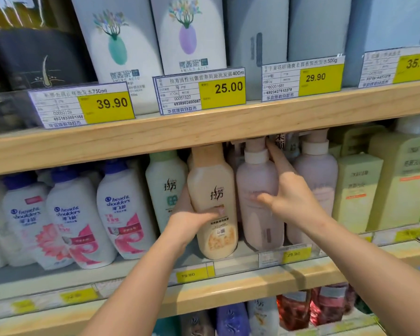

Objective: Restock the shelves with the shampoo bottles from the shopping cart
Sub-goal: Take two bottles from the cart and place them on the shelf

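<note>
my left hand point(189, 221) fingers wrap 1 beige shampoo bottle point(214, 202) upright on the middle shelf point(252, 277), right hand point(294, 200) fingers spread, forefinger between 2 pink pump bottles point(257, 190), 3 white bottles point(124, 212) on the left

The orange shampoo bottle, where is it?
The orange bottle stands mid-shelf in the left hand, between a green bottle and a pink pump bottle.

Top shelf price tags read 39.90 point(106, 106), 25.00 point(222, 92), 29.90 point(321, 80) and 35.00 point(413, 66). White bottles point(78, 214) at the middle shelf's left end say "head & shoulders", and one small yellow tag point(296, 254) on its front edge shows 29.90.
</note>
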`<state>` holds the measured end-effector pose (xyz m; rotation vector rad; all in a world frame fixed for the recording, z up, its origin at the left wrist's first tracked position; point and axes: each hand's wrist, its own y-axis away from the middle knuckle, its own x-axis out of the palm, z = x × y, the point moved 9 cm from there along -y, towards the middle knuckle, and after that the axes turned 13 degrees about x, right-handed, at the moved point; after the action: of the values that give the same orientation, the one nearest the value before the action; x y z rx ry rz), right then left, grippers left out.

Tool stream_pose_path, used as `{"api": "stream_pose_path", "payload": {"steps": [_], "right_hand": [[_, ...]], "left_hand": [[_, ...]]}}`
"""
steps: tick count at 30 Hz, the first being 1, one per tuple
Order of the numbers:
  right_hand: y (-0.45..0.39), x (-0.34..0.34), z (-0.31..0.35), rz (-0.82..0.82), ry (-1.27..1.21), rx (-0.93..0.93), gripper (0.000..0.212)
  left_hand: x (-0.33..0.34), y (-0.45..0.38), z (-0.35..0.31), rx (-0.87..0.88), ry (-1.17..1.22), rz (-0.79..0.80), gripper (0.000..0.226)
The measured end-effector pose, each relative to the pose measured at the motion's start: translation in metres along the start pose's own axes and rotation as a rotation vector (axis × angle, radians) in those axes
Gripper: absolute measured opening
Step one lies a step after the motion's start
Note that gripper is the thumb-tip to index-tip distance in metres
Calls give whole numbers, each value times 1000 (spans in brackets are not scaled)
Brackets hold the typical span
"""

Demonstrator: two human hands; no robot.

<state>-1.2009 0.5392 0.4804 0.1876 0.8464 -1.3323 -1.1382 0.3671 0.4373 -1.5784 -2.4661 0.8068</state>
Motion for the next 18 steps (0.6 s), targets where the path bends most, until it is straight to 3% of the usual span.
{"api": "stream_pose_path", "payload": {"steps": [2, 4, 7, 14, 16, 18], "right_hand": [[-1, -5, 5, 62, -212, -44, 86], [0, -7, 8, 135, -332, -57, 97], [2, -6, 6, 181, -297, -62, 92], [27, 1, 18, -68, 375, -102, 77], [35, 3, 27, -183, 703, -157, 61], [36, 0, 35, -220, 838, -143, 47]], "left_hand": [[1, 3, 8, -24, 36, 31, 48], [0, 4, 12, -22, 51, 50, 41], [-2, 4, 15, -20, 68, 65, 38], [-3, 8, 25, -58, 56, 61, 36], [-3, 8, 26, -68, 58, 61, 35], [-2, 8, 26, -69, 68, 75, 34]]}}
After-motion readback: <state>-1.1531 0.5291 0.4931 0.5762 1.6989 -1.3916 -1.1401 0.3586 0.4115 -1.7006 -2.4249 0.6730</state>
